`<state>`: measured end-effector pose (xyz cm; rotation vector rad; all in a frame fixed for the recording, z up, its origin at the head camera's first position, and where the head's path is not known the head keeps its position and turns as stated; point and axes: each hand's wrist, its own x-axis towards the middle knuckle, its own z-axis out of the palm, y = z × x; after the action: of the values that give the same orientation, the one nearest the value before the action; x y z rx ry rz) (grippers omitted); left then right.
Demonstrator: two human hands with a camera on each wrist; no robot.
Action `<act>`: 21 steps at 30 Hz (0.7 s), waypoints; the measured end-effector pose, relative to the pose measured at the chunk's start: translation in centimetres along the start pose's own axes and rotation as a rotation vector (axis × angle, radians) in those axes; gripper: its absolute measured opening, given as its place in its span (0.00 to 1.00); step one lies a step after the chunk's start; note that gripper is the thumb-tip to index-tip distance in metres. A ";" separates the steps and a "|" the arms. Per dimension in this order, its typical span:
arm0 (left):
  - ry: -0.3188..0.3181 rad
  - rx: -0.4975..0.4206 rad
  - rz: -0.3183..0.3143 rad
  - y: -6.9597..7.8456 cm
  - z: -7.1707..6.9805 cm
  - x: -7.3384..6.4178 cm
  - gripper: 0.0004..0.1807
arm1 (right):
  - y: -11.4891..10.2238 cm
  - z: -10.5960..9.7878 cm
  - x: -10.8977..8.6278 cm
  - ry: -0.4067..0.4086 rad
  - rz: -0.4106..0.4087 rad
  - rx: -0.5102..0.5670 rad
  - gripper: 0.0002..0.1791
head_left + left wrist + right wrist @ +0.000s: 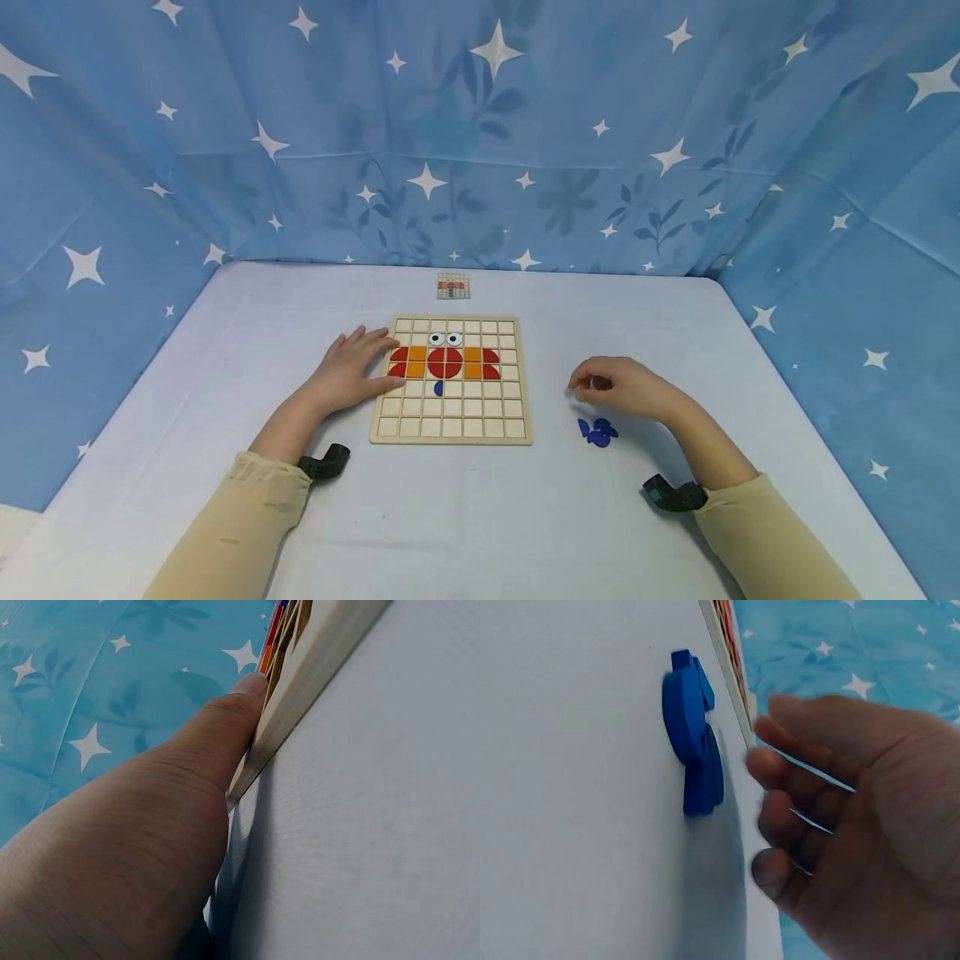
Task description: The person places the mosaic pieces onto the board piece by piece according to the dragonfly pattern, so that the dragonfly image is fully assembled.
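Note:
My left hand (pixel 347 375) rests at the left edge of a wooden grid board (pixel 472 408), fingers fairly straight, thumb lying on the frame. In the left wrist view the thumb (pixel 217 731) touches the board's rim (pixel 300 682). On the grid sit a red circle (pixel 445 363) made of quarter pieces, orange squares (pixel 417 362), red curved pieces (pixel 491 364) and two eye pieces (pixel 446 339). A small blue piece (pixel 438 388) lies below the circle. My right hand (pixel 626 390) hovers, loosely curled and holding nothing, just beyond a small pile of blue curved pieces (pixel 599 438).
A small picture card (pixel 453 286) with a similar pattern lies behind the board. White cloth covers the table (pixel 465 517), and a blue star-patterned curtain (pixel 450 125) hangs behind it and at both sides. Each wrist wears a black device (pixel 326 462).

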<state>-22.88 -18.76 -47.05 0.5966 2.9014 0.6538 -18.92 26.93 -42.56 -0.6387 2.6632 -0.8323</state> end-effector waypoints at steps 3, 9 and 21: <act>0.001 0.000 0.000 0.0 0.0 0.0 0.41 | 0.4 0.2 -0.5 -0.087 -0.004 0.009 0.09; -0.002 0.001 0.004 0.0 0.0 0.0 0.41 | 0.5 0.5 -0.8 -0.197 -0.017 -0.048 0.13; -0.001 -0.001 0.002 0.1 -0.1 0.0 0.40 | 0.6 1.2 -0.3 -0.121 -0.003 -0.040 0.10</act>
<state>-22.87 -18.69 -46.89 0.6002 2.8996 0.6546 -18.38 26.97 -43.80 -0.6803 2.5761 -0.7185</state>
